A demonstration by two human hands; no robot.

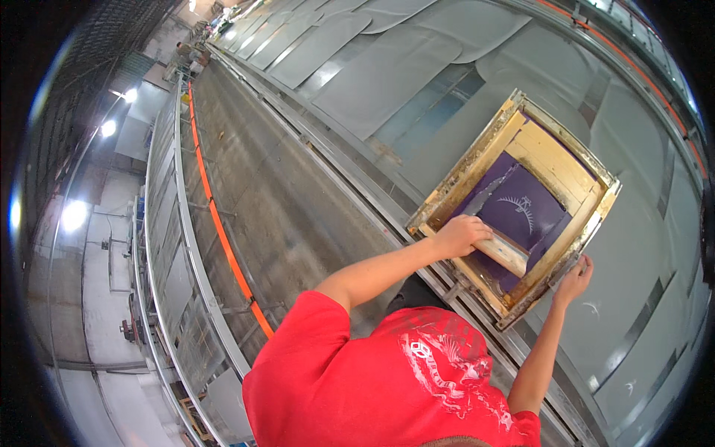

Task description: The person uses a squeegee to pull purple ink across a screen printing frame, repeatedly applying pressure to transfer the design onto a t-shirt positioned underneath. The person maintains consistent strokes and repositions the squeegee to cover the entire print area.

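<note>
Long grey worktop (387,74) carries our wooden screen frame (514,201), purple mesh stained. Left hand (460,235) fingers clamped on squeegee (500,252); right hand (573,281) fingers grip frame edge.

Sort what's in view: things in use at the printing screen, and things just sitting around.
In use:
left hand gripping wooden squeegee
right hand on wooden screen frame
purple mesh

Sitting around:
grey fabric panels
orange rail
metal table rail

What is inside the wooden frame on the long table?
Inside the wooden frame lies a purple screen with a pale fishbone-like design. The left hand grips a wooden squeegee. Whatever lies under the screen is hidden.
</note>
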